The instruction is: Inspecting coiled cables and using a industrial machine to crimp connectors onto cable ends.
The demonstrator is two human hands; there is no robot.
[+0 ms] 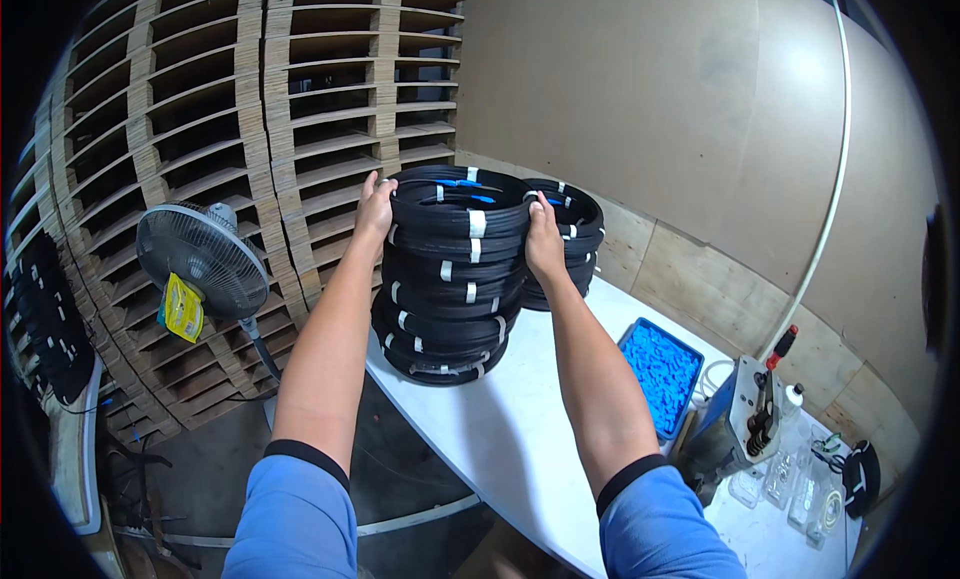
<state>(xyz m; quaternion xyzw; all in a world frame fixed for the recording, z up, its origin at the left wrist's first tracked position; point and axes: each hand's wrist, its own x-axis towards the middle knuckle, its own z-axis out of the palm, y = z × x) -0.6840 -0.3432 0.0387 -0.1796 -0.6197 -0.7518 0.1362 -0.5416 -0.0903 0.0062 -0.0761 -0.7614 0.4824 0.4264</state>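
A tall stack of black cable coils [425,301], bound with bits of white tape, stands on the white table [465,429]. My left hand [376,209] grips the left side of the top cable coil [430,222]. On the opposite side of that coil, my right hand [543,241] has its fingers curled over the rim. Blue cable ends show inside the top coil. Whether it rests on the coil below or is slightly raised, I cannot tell. Just behind and to the right is a second, lower stack of black cable coils [583,229].
A blue tray [698,384] of small blue parts sits on the right of the table, beside a grey machine with a red-handled lever [782,347]. Clear plastic containers [803,494] lie at the near right. Stacked wooden pallets [265,109] and a fan [203,262] stand left.
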